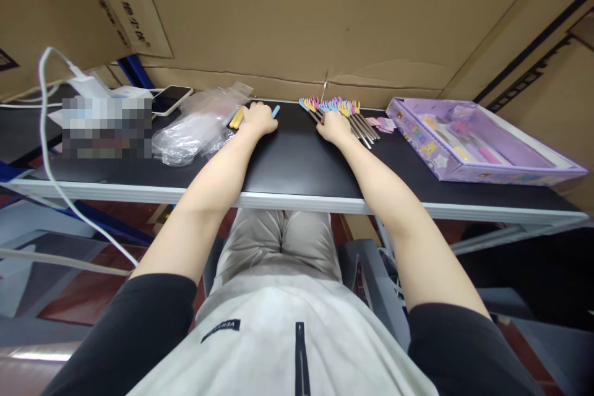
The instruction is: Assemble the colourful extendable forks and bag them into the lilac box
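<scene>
My left hand [258, 118] rests on the black tabletop [297, 164] with its fingers curled over a few thin sticks, yellow ones [236, 119] poking out to its left and a blue tip [276, 111] to its right. My right hand [333, 127] lies closed at the near end of a row of metal-handled tools with coloured forked tops [331, 105]. Whether it grips one is hidden. Small pink paper tags [380, 124] lie just right of that row.
A purple gift box [468, 139] lies open at the right. Crumpled clear plastic bags [197, 127] sit left of my left hand, with a phone [171, 99], a charger and a white cable [46, 154] beyond. Cardboard boxes [325, 18] wall the back.
</scene>
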Demonstrator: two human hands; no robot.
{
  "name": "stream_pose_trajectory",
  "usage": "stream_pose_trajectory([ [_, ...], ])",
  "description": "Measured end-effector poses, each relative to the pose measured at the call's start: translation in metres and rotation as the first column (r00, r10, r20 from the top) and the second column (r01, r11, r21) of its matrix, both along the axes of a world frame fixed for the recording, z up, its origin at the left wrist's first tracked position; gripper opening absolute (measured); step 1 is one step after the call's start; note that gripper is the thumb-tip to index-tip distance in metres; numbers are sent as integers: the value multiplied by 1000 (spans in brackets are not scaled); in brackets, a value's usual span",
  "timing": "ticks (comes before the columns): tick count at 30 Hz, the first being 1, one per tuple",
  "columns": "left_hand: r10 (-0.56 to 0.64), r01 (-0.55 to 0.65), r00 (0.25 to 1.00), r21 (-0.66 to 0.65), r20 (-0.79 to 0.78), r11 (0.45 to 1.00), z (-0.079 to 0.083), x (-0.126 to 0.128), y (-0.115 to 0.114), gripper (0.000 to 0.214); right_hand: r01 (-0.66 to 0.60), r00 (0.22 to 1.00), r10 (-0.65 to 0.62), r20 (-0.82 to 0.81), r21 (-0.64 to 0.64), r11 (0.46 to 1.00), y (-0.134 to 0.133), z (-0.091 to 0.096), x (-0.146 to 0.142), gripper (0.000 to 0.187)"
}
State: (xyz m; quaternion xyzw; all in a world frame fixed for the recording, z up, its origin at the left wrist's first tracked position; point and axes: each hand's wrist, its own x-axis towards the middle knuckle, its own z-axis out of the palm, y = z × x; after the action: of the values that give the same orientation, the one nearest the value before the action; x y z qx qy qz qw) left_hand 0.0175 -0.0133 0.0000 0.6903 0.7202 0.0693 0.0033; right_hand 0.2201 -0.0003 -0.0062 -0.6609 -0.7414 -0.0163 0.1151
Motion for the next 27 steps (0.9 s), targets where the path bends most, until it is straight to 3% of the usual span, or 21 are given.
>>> stream_pose_trajectory([
  [27,-40,38,998,-38,-40,999,6,8,-4,57,-1,998,3,-57,28,1000,14,-7,5,37],
])
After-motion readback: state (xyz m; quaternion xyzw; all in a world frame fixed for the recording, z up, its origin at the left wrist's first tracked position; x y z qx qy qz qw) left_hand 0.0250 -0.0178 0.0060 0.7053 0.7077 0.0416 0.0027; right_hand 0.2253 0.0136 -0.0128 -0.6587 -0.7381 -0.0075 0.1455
